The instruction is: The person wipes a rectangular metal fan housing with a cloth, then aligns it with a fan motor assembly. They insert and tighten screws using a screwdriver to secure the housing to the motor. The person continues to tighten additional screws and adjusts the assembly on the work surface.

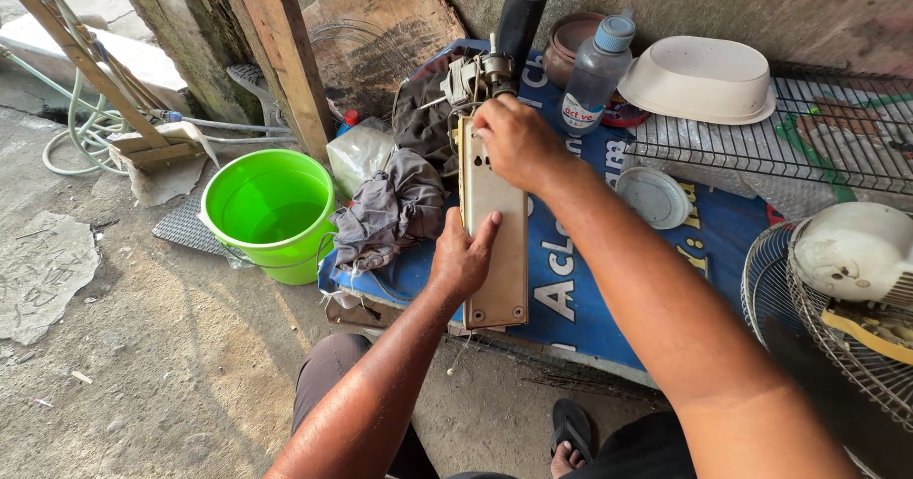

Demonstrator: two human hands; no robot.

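A long beige panel [496,251] lies on a blue printed sheet [571,289], running away from me. My left hand [461,255] presses on its left edge near the lower half, fingers spread over the surface. My right hand [514,141] rests on the panel's far end, next to a small motor with wires [473,78]. What the right fingers grip is hidden under the hand.
A bright green bucket [271,213] with water stands at the left beside grey rags [390,208]. Behind are a black canister [520,13], a clear bottle [594,75], a white basin [702,79], a wire rack [808,136], a round lid [653,196]. Fan parts [846,289] sit right.
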